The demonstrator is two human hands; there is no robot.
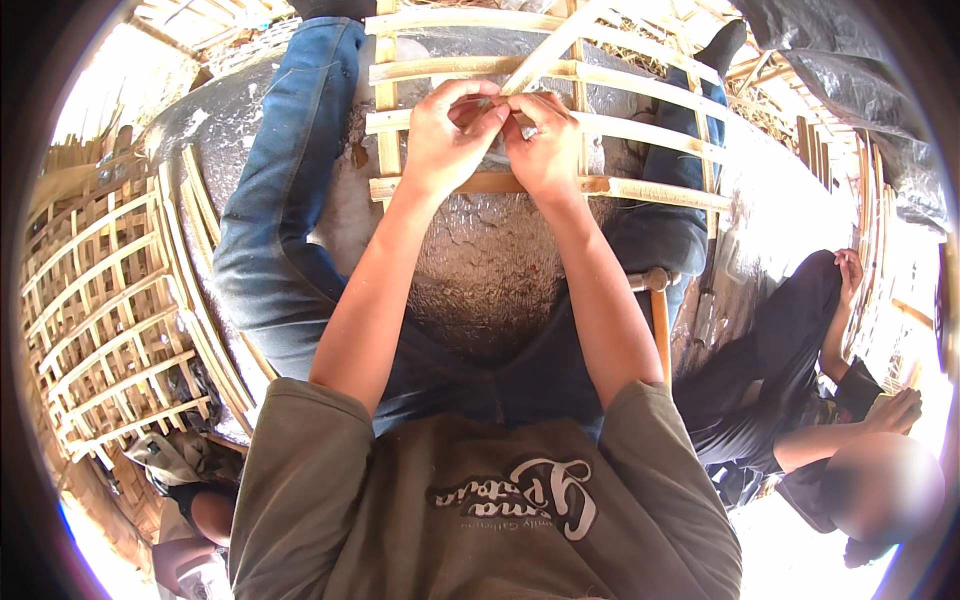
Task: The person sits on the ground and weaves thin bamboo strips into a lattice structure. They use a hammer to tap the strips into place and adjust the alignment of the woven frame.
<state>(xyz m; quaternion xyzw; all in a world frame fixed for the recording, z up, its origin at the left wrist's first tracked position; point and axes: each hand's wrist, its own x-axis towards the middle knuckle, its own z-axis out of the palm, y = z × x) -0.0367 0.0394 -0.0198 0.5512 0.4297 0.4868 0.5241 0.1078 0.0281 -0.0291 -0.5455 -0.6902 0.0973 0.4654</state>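
Over a bamboo lattice [650, 190], made of pale slats nailed or laid across upright strips, both hands meet at the fingertips. My left hand [450, 135] is closed in a pinch, thumb against forefinger; whatever small thing it holds is hidden. Right beside it, my right hand [543, 145] pinches the near end of a bamboo strip [550, 50] that slants up and to the right across the slats. The lattice rests between and over my outstretched legs in blue jeans. Close to my right thigh is a hammer [658, 290], its wooden handle pointing toward me.
A finished-looking bamboo lattice panel [100, 310] stands at the left, with long strips [205, 290] alongside. Another person [770, 370] sits at the right, and part of one more shows at lower left. Dark plastic sheeting [850, 80] hangs at the upper right.
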